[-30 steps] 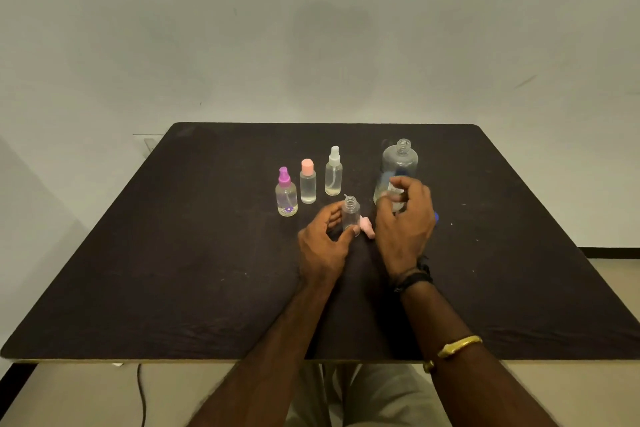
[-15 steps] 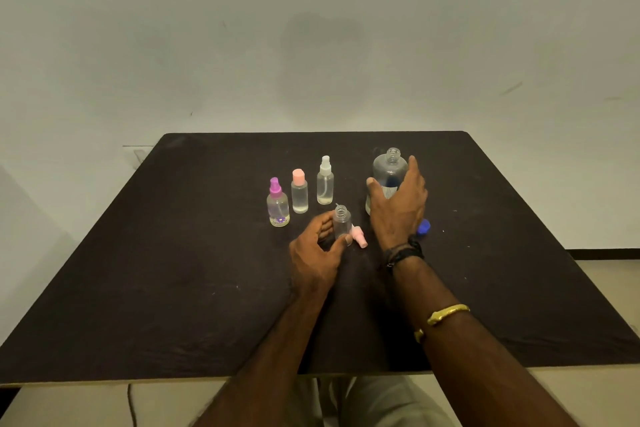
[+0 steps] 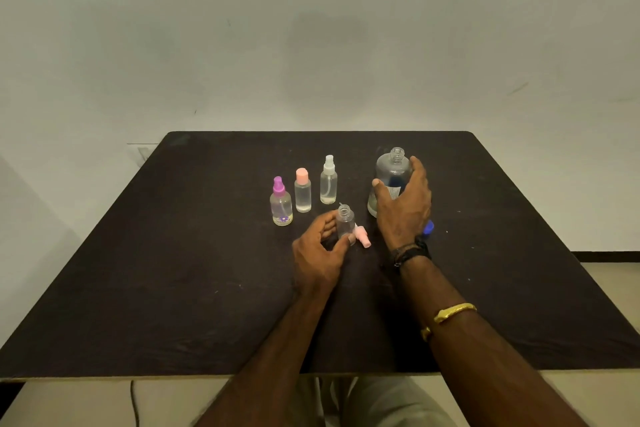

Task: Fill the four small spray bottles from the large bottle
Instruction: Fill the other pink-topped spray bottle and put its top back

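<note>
A large clear bottle (image 3: 390, 170) stands uncapped on the dark table (image 3: 173, 270), and my right hand (image 3: 403, 204) wraps around its front. My left hand (image 3: 320, 253) grips a small open bottle (image 3: 345, 222) that stands upright on the table, its neck bare. A pink spray cap (image 3: 363, 238) lies just right of it. Behind stand three capped small bottles: a purple-topped one (image 3: 281, 203), a peach-topped one (image 3: 302, 192) and a white-topped one (image 3: 328, 182), each holding clear liquid.
A blue cap (image 3: 428, 227) lies on the table beside my right wrist. A pale wall rises behind the table's far edge. A cable (image 3: 133, 402) hangs below the near edge at the left.
My right hand has reached farther back and closed around the large bottle. My left hand stays on the small open bottle. The view has tilted up a little.
</note>
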Motion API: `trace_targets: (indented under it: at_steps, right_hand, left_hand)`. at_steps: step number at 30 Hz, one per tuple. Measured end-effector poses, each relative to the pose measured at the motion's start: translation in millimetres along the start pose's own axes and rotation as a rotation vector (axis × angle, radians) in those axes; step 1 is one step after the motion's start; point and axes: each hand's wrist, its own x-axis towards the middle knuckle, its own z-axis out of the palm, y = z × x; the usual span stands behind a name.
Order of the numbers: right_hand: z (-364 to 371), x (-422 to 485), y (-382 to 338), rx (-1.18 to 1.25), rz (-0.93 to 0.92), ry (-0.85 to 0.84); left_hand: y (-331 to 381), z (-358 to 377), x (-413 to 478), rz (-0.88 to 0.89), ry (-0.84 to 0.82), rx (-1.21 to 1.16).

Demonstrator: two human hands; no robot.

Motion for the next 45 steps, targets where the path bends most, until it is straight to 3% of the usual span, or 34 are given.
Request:
trace_targets:
  at_steps: [8, 30, 45]
  right_hand:
    - [-3, -7, 2, 0.077, -0.142, -0.042]
    - [-31, -7, 19, -0.293, -0.839, -0.081]
    - [-32, 6, 19, -0.376, -1.044, 0.039]
  left_hand:
    - [-1, -1, -1, 0.016, 0.017, 0.029]
    - [6, -3, -4, 0.138, 0.129, 0.034]
    - [7, -5, -6, 0.148, 0.134, 0.050]
